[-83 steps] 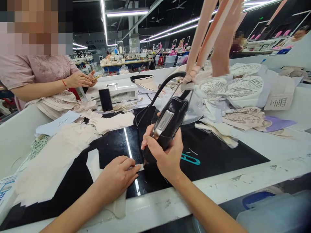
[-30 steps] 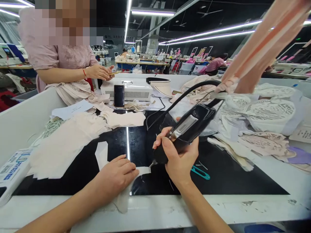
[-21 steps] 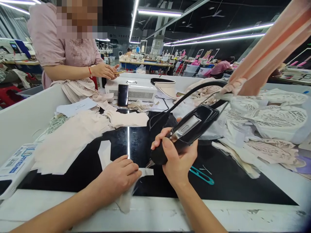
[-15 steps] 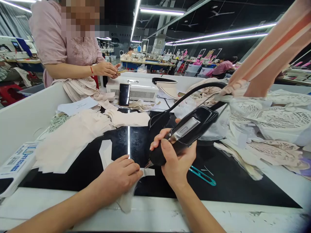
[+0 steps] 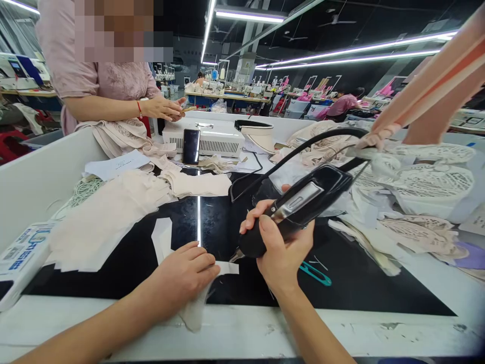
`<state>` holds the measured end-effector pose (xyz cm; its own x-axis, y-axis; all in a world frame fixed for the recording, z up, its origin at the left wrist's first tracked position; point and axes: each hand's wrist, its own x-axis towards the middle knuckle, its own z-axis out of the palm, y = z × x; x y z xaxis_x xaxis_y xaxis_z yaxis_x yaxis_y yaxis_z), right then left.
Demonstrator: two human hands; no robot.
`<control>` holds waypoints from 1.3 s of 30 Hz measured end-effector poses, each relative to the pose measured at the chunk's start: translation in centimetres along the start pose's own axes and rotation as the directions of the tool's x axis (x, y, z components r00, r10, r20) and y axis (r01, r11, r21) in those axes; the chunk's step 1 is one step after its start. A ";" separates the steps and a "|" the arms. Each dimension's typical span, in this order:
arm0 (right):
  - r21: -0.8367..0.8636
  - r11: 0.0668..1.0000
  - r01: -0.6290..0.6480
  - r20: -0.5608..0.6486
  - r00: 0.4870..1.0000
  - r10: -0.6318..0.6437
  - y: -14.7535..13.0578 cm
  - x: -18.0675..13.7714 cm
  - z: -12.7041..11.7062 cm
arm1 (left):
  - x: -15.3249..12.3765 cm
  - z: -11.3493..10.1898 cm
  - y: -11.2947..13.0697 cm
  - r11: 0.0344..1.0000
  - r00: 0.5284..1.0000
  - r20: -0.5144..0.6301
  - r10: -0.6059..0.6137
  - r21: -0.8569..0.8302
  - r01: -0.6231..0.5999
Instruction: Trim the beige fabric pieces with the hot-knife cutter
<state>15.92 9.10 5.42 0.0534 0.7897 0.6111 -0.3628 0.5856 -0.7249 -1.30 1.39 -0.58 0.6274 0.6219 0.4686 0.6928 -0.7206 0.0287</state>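
Observation:
My right hand [image 5: 282, 253] is wrapped round a black corded handheld cutter [image 5: 322, 189] with a silver lever on its side. It is held tilted, its narrow metal tip pointing down and left, just over or at the end of a pale fabric piece [image 5: 229, 268]; contact is unclear. My left hand [image 5: 185, 278] presses that fabric down on the black mat [image 5: 265, 293], fingers close together, covering its middle. The fabric's lower end drapes over the mat's front edge. A white angular piece [image 5: 162, 240] lies just beyond my left hand.
Beige fabric stacks [image 5: 102, 217] lie left, lacy pieces [image 5: 432, 182] right. Teal snips [image 5: 316, 274] lie beside my right wrist. A phone [image 5: 191, 146] leans against a white vented box [image 5: 223, 139]. Peach strips [image 5: 424, 96] hang at the cutter's cord. Another person's hands [image 5: 166, 108] work at back left.
The cutter and my right hand have shifted slightly right, and the tip has drawn back a little from my left fingers. My left hand stays on the fabric. The whole view has shifted slightly.

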 end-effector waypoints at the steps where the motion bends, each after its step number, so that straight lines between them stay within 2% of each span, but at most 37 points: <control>1: 0.007 1.000 -0.003 0.004 1.000 0.003 0.0 -0.1 0.0 | -0.1 0.0 0.0 1.000 1.000 0.001 0.001 -0.002 -0.001; 12: 0.072 0.997 -0.039 0.001 0.999 0.039 -1.1 -0.6 0.6 | -0.1 -0.2 -0.2 1.000 0.999 0.041 -0.011 -0.022 0.012; 19: 0.058 0.996 -0.067 0.030 0.997 0.065 -0.7 -1.6 0.8 | -0.3 0.0 -0.2 1.000 1.000 0.012 -0.008 -0.029 0.009; 31: 0.046 0.999 -0.023 -0.009 1.000 0.024 -1.3 -1.0 0.0 | -0.5 0.5 -0.5 1.000 1.000 0.023 0.013 -0.018 -0.013; 39: -0.006 0.999 -0.046 0.010 0.999 0.046 -0.9 -1.4 -0.1 | 0.0 -1.1 0.3 0.999 0.999 0.039 0.019 0.035 -0.020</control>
<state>16.21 7.45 5.17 0.0272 0.8141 0.5801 -0.3589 0.5496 -0.7544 -1.51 0.88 0.41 0.6537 0.6199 0.4341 0.6920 -0.7218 -0.0114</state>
